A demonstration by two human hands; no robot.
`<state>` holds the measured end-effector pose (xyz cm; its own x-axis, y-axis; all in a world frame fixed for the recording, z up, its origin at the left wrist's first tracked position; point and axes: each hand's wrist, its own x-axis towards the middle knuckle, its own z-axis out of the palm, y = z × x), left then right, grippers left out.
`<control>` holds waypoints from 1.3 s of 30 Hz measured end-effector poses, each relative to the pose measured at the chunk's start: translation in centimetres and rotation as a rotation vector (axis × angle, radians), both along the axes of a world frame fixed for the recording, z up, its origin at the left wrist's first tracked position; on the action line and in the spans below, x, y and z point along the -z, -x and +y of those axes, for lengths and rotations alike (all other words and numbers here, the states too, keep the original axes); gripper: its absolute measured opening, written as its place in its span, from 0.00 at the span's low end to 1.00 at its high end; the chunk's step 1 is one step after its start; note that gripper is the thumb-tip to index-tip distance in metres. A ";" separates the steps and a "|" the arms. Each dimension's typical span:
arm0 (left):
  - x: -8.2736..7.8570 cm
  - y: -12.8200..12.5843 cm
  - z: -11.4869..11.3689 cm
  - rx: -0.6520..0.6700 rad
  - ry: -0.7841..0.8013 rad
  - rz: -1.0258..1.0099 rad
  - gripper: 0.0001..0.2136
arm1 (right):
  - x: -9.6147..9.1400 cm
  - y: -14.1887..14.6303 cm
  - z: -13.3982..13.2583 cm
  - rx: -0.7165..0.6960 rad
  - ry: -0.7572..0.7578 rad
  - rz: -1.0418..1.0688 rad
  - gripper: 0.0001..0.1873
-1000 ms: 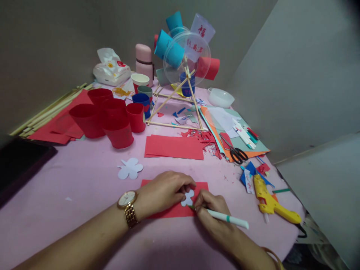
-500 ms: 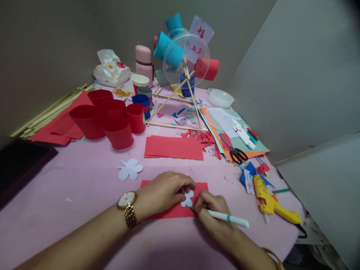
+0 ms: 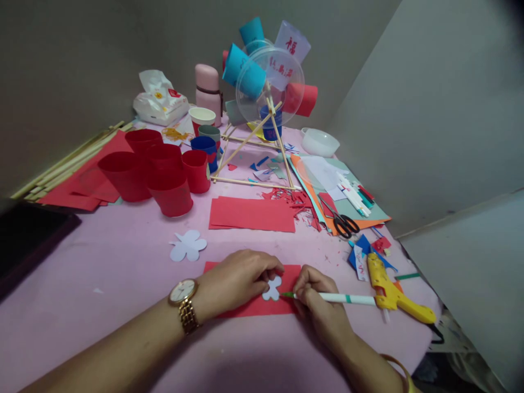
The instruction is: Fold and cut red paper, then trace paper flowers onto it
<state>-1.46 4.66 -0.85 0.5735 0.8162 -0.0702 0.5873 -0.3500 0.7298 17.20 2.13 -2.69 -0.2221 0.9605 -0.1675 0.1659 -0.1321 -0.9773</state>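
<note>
A small white paper flower (image 3: 272, 289) lies on a red paper strip (image 3: 291, 273) near the table's front. My left hand (image 3: 243, 278), wearing a gold watch (image 3: 183, 292), presses the flower down with curled fingers that cover part of it. In my right hand (image 3: 319, 297) is a white marker pen (image 3: 344, 298) with a green band, gripped close to its green tip. That tip points left and sits at the flower's right edge; whether it touches I cannot tell. To the left lies a larger white paper flower (image 3: 189, 245).
Stacked red strips (image 3: 251, 214) lie beyond my hands. Several red paper cups (image 3: 170, 194) stand left of a stick-framed wheel (image 3: 270, 87) carrying cups. Scissors (image 3: 346, 225), markers (image 3: 354, 196) and a yellow glue gun (image 3: 388, 297) are at right; a dark tablet-like object (image 3: 33, 240) is at left.
My right hand has shifted slightly right and up, and the marker has turned from slanting to nearly level. Its tip moved from below the flower to the flower's right side. My left hand stays put.
</note>
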 end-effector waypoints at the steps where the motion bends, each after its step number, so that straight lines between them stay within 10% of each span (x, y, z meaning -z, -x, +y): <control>1: 0.0 0.0 0.0 -0.001 0.000 0.002 0.17 | 0.0 0.0 0.0 -0.003 -0.002 0.005 0.04; 13: -0.1 0.2 -0.4 0.018 -0.027 -0.010 0.16 | -0.3 0.5 -0.4 -0.105 -0.127 -0.082 0.04; 26: 0.2 0.1 -0.6 0.015 -0.068 -0.008 0.13 | -0.6 -0.3 -0.7 -0.320 -0.803 -0.484 0.09; 33: -1.2 1.3 -1.0 -0.036 -0.183 -0.038 0.13 | -0.7 0.1 -0.8 -0.319 -0.833 -0.573 0.10; 39: -0.6 0.2 -6.2 -0.147 -0.515 0.221 0.14 | -0.5 0.1 -0.7 -0.310 -0.741 -0.535 0.11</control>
